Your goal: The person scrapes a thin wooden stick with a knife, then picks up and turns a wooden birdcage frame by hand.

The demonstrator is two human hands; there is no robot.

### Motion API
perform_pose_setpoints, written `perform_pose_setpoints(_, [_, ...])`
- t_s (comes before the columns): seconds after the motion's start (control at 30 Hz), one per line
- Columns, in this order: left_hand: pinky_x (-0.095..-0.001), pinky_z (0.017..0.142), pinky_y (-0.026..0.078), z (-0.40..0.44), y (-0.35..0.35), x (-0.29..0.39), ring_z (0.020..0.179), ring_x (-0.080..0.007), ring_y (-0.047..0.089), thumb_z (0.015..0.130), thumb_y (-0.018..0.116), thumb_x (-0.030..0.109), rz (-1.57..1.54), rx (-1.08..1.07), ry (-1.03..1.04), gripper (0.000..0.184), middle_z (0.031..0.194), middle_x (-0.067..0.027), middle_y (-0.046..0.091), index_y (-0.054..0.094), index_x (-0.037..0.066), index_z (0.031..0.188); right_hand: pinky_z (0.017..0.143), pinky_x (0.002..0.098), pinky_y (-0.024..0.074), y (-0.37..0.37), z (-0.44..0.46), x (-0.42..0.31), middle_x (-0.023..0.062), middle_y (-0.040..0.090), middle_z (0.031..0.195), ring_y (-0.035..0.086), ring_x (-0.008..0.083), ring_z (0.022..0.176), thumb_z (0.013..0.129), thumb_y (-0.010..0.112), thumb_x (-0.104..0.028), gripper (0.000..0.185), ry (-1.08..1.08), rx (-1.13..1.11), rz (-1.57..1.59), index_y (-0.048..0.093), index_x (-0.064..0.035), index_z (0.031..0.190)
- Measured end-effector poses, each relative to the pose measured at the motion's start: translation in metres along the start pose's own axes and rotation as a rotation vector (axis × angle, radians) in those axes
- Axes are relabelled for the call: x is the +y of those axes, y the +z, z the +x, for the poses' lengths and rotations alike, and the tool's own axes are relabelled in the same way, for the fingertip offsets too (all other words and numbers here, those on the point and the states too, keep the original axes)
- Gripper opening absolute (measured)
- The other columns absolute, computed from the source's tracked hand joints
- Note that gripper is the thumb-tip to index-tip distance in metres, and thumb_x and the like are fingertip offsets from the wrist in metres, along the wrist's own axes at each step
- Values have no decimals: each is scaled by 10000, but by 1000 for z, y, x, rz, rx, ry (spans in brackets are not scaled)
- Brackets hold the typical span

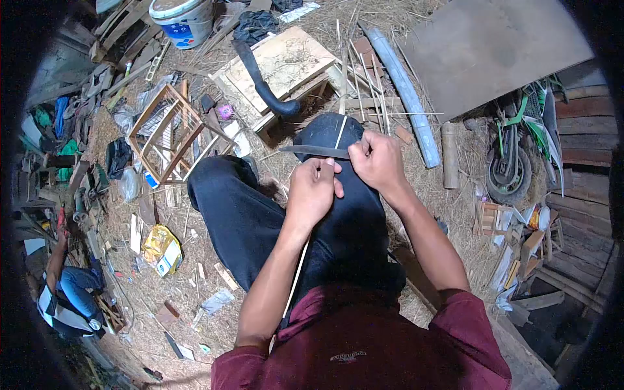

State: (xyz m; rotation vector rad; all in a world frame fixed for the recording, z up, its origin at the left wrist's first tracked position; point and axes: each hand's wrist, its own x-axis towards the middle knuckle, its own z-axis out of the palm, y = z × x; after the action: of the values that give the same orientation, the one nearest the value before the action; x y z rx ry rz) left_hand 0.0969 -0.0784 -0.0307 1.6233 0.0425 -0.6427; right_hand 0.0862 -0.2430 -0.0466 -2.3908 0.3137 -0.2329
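A dark knife blade (304, 151) lies crosswise over my raised knee, its tip pointing left. My right hand (377, 159) is closed round the knife's handle end, most of which is hidden in the fist. Just left of it, my left hand (316, 188) pinches a thin pale strip (341, 132) against the knee, below the blade. The strip runs under the blade, up past the knee, and back down along my left forearm. Beyond the knee, a machete with a curved black handle (278, 104) rests on a wooden block (289, 62).
A small wooden frame (170, 140) stands left of my legs. Ahead are thin sticks, a grey pole (406, 97) and a large board (494, 52). A motorbike wheel (509, 172) is at right, a bucket (182, 23) upper left. Another person (75, 286) sits at far left.
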Motion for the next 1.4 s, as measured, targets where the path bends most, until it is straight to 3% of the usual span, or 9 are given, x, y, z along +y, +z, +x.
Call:
perform_pose_setpoints(0.2, [-252, 444, 312, -3, 1, 1, 448, -72, 406, 1022, 464, 230, -1, -13, -27, 281, 535, 0, 492, 593, 13, 898, 564, 492, 468, 6, 6, 5, 203, 592, 667, 590, 396, 589, 745, 615, -230, 260, -109, 64, -50, 546, -2, 640])
perform_pose_setpoints(0.3, [-272, 438, 353, -4, 1, -5, 439, -90, 470, 1002, 472, 181, -47, -20, 3, 260, 516, -17, 507, 597, -7, 872, 567, 492, 473, 5, 10, 8, 203, 599, 688, 594, 399, 592, 748, 609, -224, 248, -124, 83, -48, 546, -5, 648])
perform_pose_setpoints(0.77, [-261, 426, 309, -5, -2, -11, 439, -62, 419, 1003, 473, 197, -87, 13, -24, 256, 511, 12, 472, 589, 16, 864, 593, 489, 524, 1, 20, -3, 226, 624, 703, 626, 391, 615, 769, 566, -221, 237, -269, 29, -223, 595, -2, 684])
perform_pose_setpoints(0.8, [-262, 425, 308, -6, -3, -10, 438, -62, 419, 1003, 473, 196, -90, 5, -22, 254, 511, 12, 472, 589, 17, 865, 602, 493, 527, -7, 28, -2, 227, 627, 701, 623, 403, 615, 761, 575, -231, 246, -168, 54, -233, 591, 0, 679])
perform_pose_setpoints(0.9, [-264, 423, 305, -3, -5, -12, 435, -65, 412, 1004, 470, 192, -76, -5, -28, 251, 510, 11, 470, 589, 18, 869, 565, 461, 488, -8, 28, -8, 213, 586, 641, 598, 389, 592, 737, 571, -172, 196, -179, 72, -196, 541, -8, 634])
perform_pose_setpoints(1.17, [-250, 438, 284, 0, -8, -11, 450, -59, 377, 1017, 462, 219, -103, -24, -25, 256, 528, 20, 453, 583, 29, 896, 632, 499, 503, -19, 47, 7, 254, 608, 693, 622, 433, 675, 782, 549, -236, 283, 56, 60, -206, 585, 17, 660])
perform_pose_setpoints(1.3, [-246, 439, 271, -1, -7, -11, 451, -58, 360, 1022, 462, 234, -101, -40, -22, 259, 533, 24, 443, 583, 36, 906, 685, 498, 505, -14, 43, 13, 281, 634, 816, 636, 434, 752, 790, 535, -240, 301, -35, 35, -197, 622, 39, 716])
perform_pose_setpoints(1.33, [-246, 440, 272, -2, -8, -11, 451, -58, 360, 1022, 462, 235, -98, -47, -21, 259, 532, 24, 442, 583, 37, 907, 680, 499, 496, -12, 48, 29, 293, 619, 779, 627, 441, 728, 811, 532, -261, 334, -147, 135, -112, 610, 47, 704])
perform_pose_setpoints(1.4, [-246, 441, 273, -6, -9, -9, 452, -59, 360, 1021, 462, 235, -93, -56, -17, 259, 530, 24, 441, 584, 37, 908, 673, 501, 483, -20, 65, 57, 287, 624, 750, 622, 440, 705, 827, 528, -288, 370, 109, 128, -138, 604, 50, 697])
